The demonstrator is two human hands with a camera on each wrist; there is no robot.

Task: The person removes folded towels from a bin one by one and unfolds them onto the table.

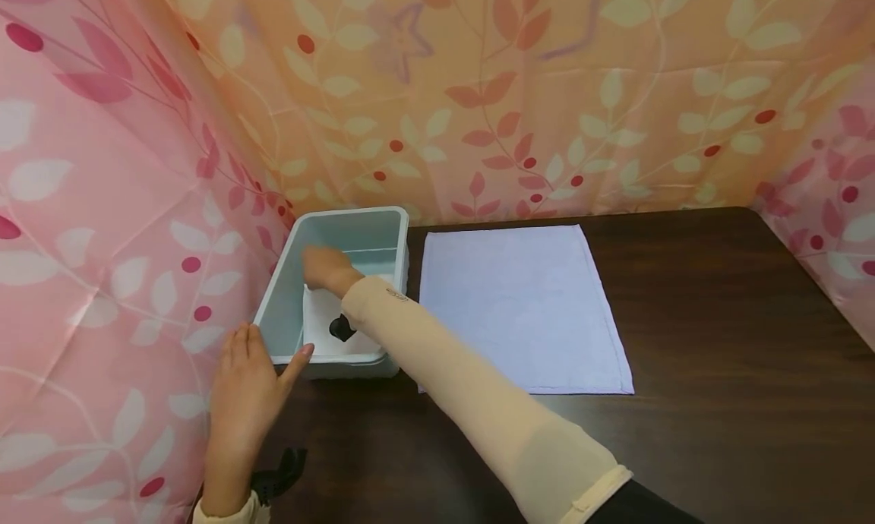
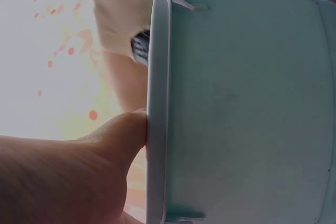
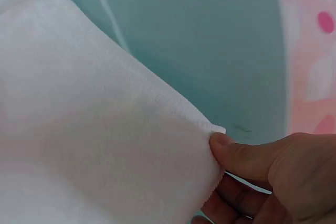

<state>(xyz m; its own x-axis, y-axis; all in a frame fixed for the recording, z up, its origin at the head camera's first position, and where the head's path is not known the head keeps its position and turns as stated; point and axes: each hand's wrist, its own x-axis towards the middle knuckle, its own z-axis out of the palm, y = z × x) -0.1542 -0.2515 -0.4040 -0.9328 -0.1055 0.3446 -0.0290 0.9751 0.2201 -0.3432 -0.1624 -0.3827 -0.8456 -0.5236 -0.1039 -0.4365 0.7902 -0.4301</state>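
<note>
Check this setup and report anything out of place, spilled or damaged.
Nothing looks spilled, and the lavender cloth lies flat beside the bin. A blurry purple star on the back curtain seems odd, unlike the leaves printed around it.

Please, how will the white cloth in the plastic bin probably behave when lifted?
The white cloth will probably droop, since one corner curls softly. It may be light, as its fabric looks thin. Its fuzzy edge suggests little slipperiness.

The bin (image 1: 352,230) seems passable at its far end, but a sleeve (image 1: 444,349) crosses its right side.
</note>
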